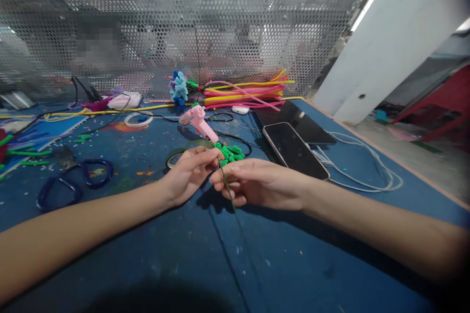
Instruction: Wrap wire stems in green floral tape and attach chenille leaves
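Observation:
My left hand (194, 171) pinches the top of a thin dark green stem (230, 196) between thumb and fingertips. Beside it, my right hand (253, 181) has its fingers curled around the same stem, just below the pinch. The stem slants down toward me, its lower end blurred. Fuzzy green pieces (232, 153) show just behind my fingertips; whether they are joined to the stem I cannot tell. A pink glue gun (200, 122) lies beyond them, and a roll of tape (174, 157) is partly hidden behind my left hand.
Blue-handled cutters (95, 173) lie at the left. A phone (295, 150) rests partly on a dark tablet-like slab (293, 120), near white cables (382, 176). Pink and yellow pipe cleaners (246, 95) and blue fuzzy flowers (178, 88) stand before a perforated metal screen (165, 34).

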### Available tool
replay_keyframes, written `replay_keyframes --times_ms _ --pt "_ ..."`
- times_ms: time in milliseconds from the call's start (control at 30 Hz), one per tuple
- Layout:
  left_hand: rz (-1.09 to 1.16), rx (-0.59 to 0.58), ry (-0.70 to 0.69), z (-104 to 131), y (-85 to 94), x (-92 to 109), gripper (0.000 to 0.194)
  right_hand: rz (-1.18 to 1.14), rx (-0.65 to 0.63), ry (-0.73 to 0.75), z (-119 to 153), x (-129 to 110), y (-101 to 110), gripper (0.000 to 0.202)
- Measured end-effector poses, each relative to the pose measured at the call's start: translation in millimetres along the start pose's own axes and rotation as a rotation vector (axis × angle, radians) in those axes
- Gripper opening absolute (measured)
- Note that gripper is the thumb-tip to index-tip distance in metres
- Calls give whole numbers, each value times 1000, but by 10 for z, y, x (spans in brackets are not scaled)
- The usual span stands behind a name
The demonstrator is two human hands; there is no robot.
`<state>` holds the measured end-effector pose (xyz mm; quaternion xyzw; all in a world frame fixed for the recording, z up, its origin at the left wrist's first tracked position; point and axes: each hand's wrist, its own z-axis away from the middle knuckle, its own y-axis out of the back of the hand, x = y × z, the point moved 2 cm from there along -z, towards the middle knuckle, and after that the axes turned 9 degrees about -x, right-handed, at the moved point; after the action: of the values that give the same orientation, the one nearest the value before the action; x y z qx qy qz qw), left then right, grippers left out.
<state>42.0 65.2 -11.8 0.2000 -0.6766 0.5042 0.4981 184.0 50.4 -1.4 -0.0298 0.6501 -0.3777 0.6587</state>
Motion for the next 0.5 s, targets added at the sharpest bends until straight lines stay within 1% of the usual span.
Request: replay_keyframes --times_ms 67,133,233,333,400,500 --pt "-13 3 1 3 -3 2 18 11 -25 7 -1 -6 29 32" --pt "-26 2 -21 -1 -11 4 17 23 -10 3 -8 5 51 27" --pt "-37 -13 -48 -14 -25 1 18 21 87 -15 -22 31 58 27" --pt "-44 -30 -57 -24 -31 -7 18 14 164 -34 -29 40 27 35" --pt "-44 -34 -56 -27 -29 -13 16 -5 153 -49 -27 33 -2 39" --pt "-32 -33 -55 -27 -23 -14 16 -27 48 -56 -13 15 -17 33"
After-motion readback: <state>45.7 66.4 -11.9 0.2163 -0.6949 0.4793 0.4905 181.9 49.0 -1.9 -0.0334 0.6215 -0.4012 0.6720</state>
